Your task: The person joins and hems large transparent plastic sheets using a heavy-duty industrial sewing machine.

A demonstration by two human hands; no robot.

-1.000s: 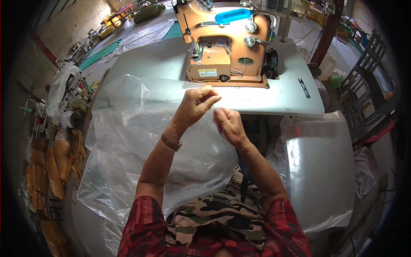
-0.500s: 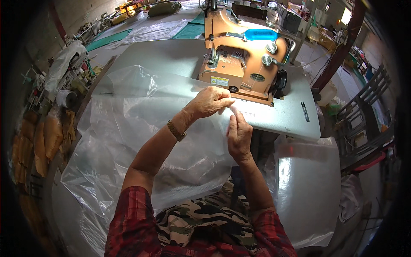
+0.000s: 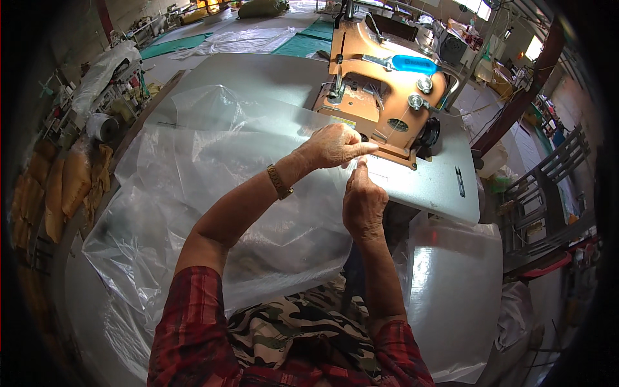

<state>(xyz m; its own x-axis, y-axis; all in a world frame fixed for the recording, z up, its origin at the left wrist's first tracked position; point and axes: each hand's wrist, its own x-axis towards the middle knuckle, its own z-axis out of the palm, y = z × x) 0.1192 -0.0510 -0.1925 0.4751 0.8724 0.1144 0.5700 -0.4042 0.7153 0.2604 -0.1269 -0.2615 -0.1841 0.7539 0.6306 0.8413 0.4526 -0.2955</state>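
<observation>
A large clear plastic sheet (image 3: 213,174) spreads over the left of the table and hangs down over my lap. My left hand (image 3: 334,146), with a gold-coloured watch on its wrist, is closed on the sheet's right edge. Just below it my right hand (image 3: 365,201) pinches the same edge, its fingertips close to the left hand's. Both hands are in front of the orange-brown sewing machine (image 3: 380,97). A light shines on the tabletop beside my fingertips. The exact fold between the fingers is hidden.
Black thread snips (image 3: 460,182) lie on the grey sewing table (image 3: 432,193) at the right. A blue-handled tool (image 3: 412,64) rests on the machine. More clear plastic (image 3: 454,284) hangs over a surface at lower right. A dark slatted rack (image 3: 548,193) stands beyond it.
The view has shifted, so the machine sits farther right. My left hand's fingers now reach over the right hand's fingertips, and the right hand is more curled. Both still hold the plastic sheet.
</observation>
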